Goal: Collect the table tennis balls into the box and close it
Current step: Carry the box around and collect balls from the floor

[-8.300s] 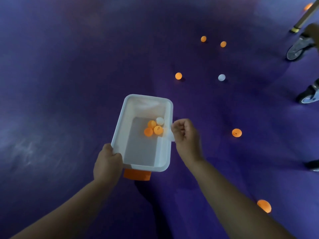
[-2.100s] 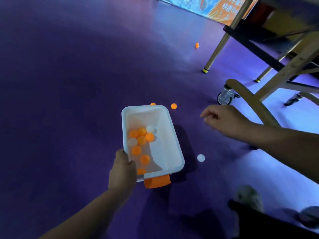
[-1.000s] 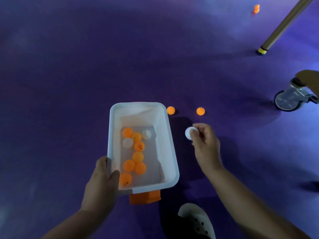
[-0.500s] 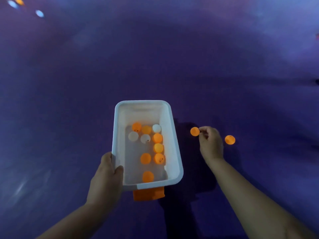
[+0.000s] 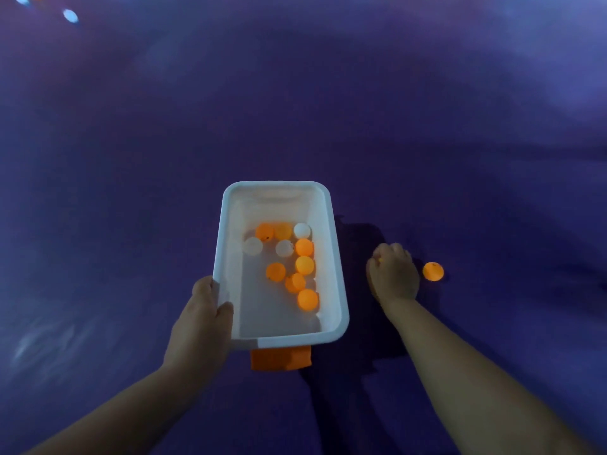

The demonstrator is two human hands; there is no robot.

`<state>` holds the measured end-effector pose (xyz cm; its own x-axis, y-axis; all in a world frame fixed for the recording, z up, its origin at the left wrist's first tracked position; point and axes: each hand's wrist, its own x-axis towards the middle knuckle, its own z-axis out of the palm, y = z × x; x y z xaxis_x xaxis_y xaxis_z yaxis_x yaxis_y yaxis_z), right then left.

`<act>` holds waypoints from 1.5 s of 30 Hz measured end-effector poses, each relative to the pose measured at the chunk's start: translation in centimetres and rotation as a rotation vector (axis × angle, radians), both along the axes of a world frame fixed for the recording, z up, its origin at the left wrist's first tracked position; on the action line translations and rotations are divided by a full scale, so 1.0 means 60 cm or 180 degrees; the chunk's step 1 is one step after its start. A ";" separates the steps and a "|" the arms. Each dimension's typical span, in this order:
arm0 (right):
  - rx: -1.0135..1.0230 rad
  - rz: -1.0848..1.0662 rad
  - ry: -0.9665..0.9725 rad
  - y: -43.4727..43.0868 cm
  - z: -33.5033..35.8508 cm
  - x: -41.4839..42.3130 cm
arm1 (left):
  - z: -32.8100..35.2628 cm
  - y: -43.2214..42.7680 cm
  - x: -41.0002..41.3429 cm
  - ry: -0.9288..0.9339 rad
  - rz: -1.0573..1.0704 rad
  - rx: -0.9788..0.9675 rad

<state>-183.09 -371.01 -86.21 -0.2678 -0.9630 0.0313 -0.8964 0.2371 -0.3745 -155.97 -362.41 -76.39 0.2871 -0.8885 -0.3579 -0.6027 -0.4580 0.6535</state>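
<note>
A white plastic box [image 5: 331, 257] with an orange clip [image 5: 279, 358] at its near end is held over the purple floor. My left hand [image 5: 200, 320] grips its near-left rim. Several orange and white balls [image 5: 303, 264] lie inside. My right hand [image 5: 392, 274] is low at the floor to the box's right, fingers curled around an orange ball, of which only a sliver [image 5: 378, 259] shows. Another orange ball [image 5: 433, 271] lies on the floor just right of that hand.
The floor [image 5: 328, 110] is dark purple all around. Two pale balls [image 5: 69, 15] and a bit of orange lie blurred at the far top-left corner. My shadow falls under the box and right arm.
My right hand has closed over the orange ball it was pinching half a second ago, so the ball is nearly hidden. The box and left hand have hardly moved.
</note>
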 end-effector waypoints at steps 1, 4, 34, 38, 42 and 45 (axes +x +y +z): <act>-0.0166 -0.0277 -0.0009 0.008 0.006 -0.018 | 0.000 -0.003 -0.003 0.0011 -0.0011 -0.0021; -0.0119 -0.1097 0.0059 0.032 0.019 -0.076 | -0.003 -0.012 -0.013 0.0103 -0.0042 -0.0094; 0.0734 0.1388 -0.1761 0.021 0.749 0.391 | 0.572 -0.013 0.220 0.0157 0.0343 0.0431; 0.0325 0.1192 -0.1556 -0.005 0.934 0.390 | 0.756 -0.020 0.226 0.0140 0.0440 0.0358; 0.0616 0.0995 -0.1301 -0.018 1.104 0.353 | 0.933 -0.029 0.220 0.0076 0.0665 0.0320; 0.1002 0.1195 -0.1156 -0.031 1.203 0.348 | 1.034 -0.032 0.222 0.0104 0.0848 0.0315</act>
<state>-162.20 -372.89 -14.04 0.1517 -0.9419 -0.2998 -0.7683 0.0784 -0.6353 -142.65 -364.31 -14.32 0.4927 -0.7437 -0.4519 -0.4321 -0.6598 0.6148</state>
